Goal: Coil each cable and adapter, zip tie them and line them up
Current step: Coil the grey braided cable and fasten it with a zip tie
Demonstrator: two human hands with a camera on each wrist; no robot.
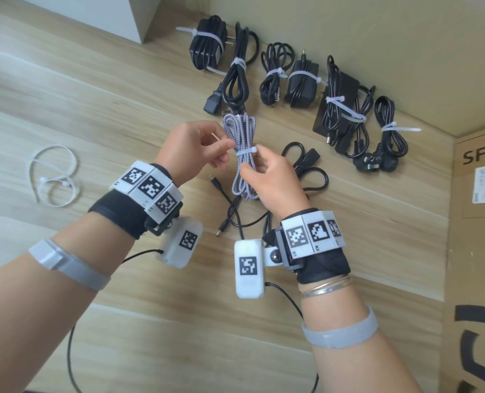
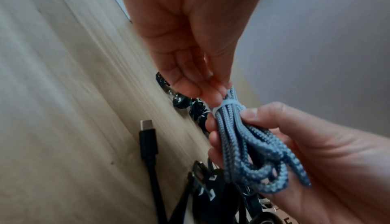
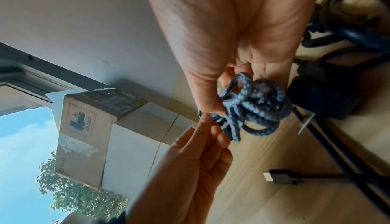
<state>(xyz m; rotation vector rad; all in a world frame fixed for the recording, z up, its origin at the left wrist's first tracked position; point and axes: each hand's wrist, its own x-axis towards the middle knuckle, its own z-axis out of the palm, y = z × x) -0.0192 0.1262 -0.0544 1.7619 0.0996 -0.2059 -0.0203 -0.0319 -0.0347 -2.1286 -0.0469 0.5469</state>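
A coiled grey braided cable (image 1: pixel 242 154) hangs above the table between both hands, with a white zip tie (image 1: pixel 245 151) wrapped round its middle. My right hand (image 1: pixel 267 177) grips the coil just below the tie, fingers curled round the strands (image 2: pixel 236 137). My left hand (image 1: pixel 207 148) pinches the tie's tail at the coil's left side (image 2: pixel 213 97). In the right wrist view the coil's loops (image 3: pixel 259 100) bunch under the right palm.
Several tied black cables and adapters (image 1: pixel 301 80) lie in a row along the wall. Loose black cables (image 1: pixel 301 177) lie under the hands, one with a USB plug (image 2: pixel 146 125). Spare zip ties (image 1: pixel 54 180) lie at the left. A cardboard box (image 1: pixel 479 222) stands at the right.
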